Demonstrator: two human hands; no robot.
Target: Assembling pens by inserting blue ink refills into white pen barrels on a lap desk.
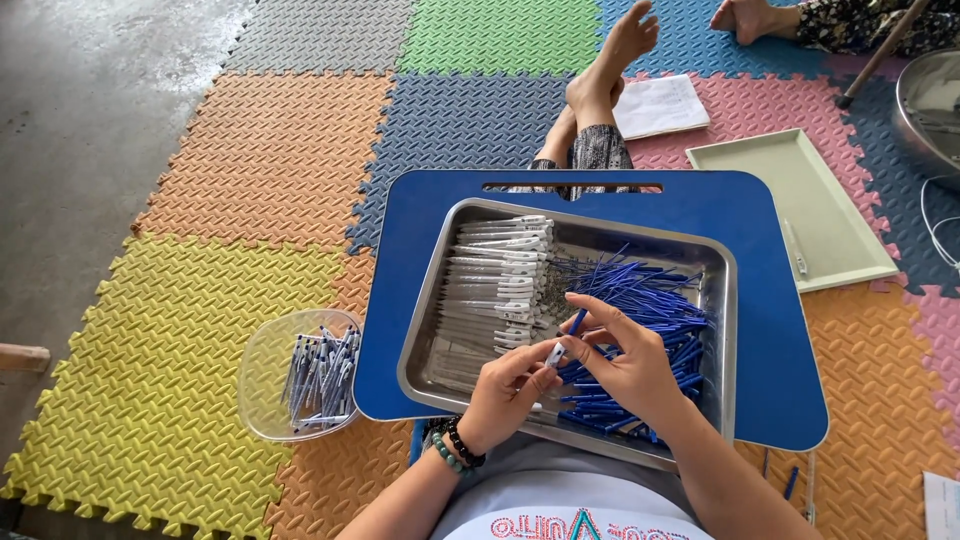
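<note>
Colourful foam floor mats, concrete beyond

Steel tray: one. Blue lap board: one. Clear plastic bowl: one. Pale green tray: one. Notepad: one. White pen barrels and blue refills: heaped, too many to count.

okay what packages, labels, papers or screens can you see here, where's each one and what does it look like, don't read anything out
No packages or screens.
White paper booklet: on the pink mat beyond the blue lap desk, beside a foot; rectangular, faint writing.
White sheet corner: bottom right edge, on the orange mat.
Printed lettering on the white shirt: bottom centre, red and blue-green.
</note>
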